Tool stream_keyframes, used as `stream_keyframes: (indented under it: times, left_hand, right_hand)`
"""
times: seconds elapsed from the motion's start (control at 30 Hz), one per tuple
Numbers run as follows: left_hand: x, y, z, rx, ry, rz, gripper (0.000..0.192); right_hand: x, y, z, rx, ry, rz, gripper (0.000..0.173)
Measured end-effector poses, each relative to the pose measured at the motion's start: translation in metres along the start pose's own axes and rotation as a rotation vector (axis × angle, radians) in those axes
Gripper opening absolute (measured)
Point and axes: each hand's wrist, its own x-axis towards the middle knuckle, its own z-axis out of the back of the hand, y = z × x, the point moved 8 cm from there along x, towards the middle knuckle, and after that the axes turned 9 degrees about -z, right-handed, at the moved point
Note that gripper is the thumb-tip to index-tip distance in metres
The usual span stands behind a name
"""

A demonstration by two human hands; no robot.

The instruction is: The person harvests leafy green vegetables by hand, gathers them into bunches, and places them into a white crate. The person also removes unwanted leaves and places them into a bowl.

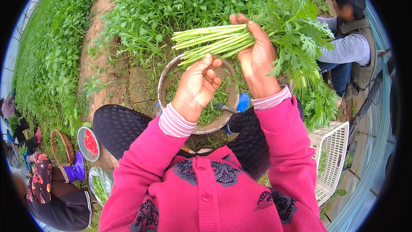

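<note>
My right hand [257, 48] is closed around a bunch of leafy green stems [215, 40], with the cut stem ends pointing left and the feathery leaves to the right. Just below the stem ends is my left hand [201, 82], its fingers curled and the thumb and fingertips near the lowest stems; whether it pinches one cannot be told. Under both hands stands a round basin [162, 77] between my knees, holding loose green trimmings [210, 103]. A knife or similar flat-bladed tool [227, 108] lies across the basin's right side.
Dense leafy plants [193, 0] grow ahead, beside a bare soil path [106, 16]. On the right are more bunches [317, 103], a white plastic crate [334, 164] and a seated person [351, 45]. At left are a bowl with red strips [80, 145], a wicker basket [67, 145] and other people [54, 193].
</note>
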Motion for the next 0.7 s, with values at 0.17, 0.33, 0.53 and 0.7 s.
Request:
stream_keyframes:
  times: [0.17,0.33,0.53,0.7]
  left_hand:
    - [-0.002,-0.004,-0.003,0.055,0.035,-0.011,0.014]
    - [-0.004,-0.010,-0.010,0.091,0.162,-0.058,0.006]
    - [-0.039,-0.031,0.011,0.224,0.559,0.004,0.025]
    - [-0.037,-0.002,0.015,0.571,0.521,-0.047,0.097]
  right_hand:
    - [-0.002,0.000,-0.004,0.011,0.053,-0.028,0.024]
    - [0.003,0.006,-0.001,0.075,0.027,-0.035,0.019]
    - [0.019,0.040,0.007,0.272,-0.005,0.051,0.014]
    - [0.020,-0.005,-0.023,0.270,0.148,-0.022,0.024]
